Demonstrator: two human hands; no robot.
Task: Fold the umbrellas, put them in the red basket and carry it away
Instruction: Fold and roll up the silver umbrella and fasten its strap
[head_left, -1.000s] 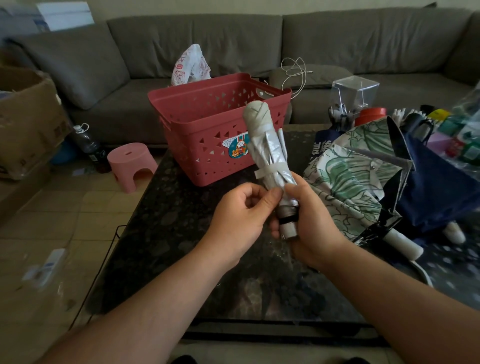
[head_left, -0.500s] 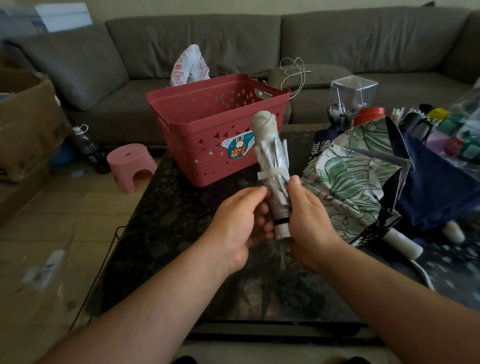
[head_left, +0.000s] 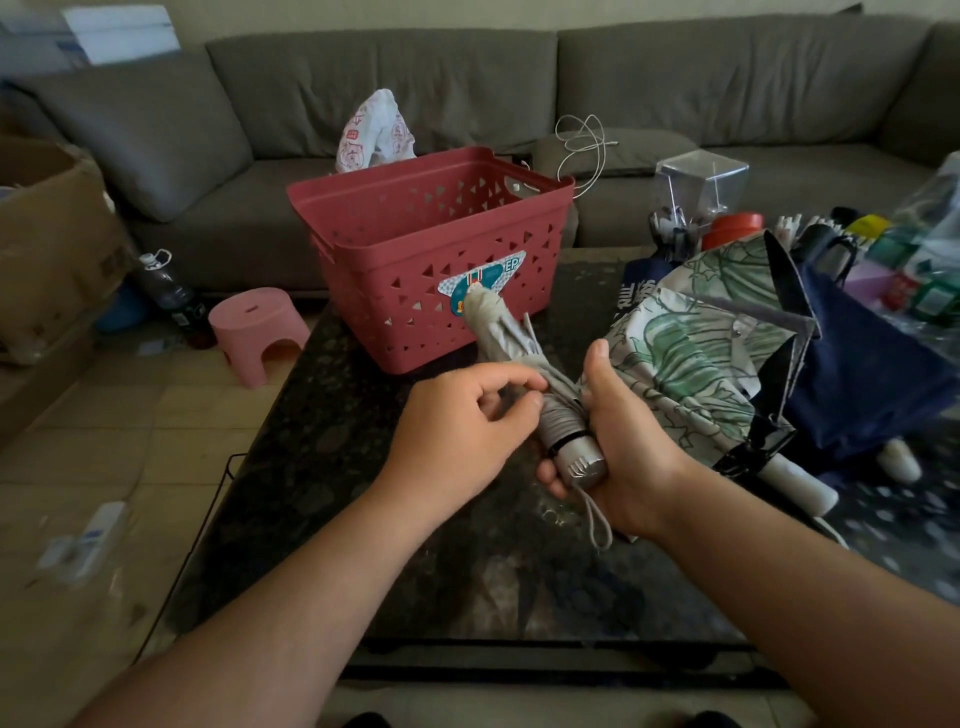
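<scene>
The right hand (head_left: 618, 441) grips the grey umbrella (head_left: 524, 374) by its handle; left hand (head_left: 467, 415) pinches its canopy. Long axis points toward the red basket (head_left: 415, 260), directly ahead.

The grey umbrella (head_left: 511, 358) is matt, creased cloth with a ribbed, dull-metallic handle cap. The red basket (head_left: 415, 291) at 12 o'clock is smooth perforated plastic. The worktop (head_left: 332, 447) is glossy, dark speckled stone. The sofa (head_left: 415, 88) is matt woven fabric.
</scene>
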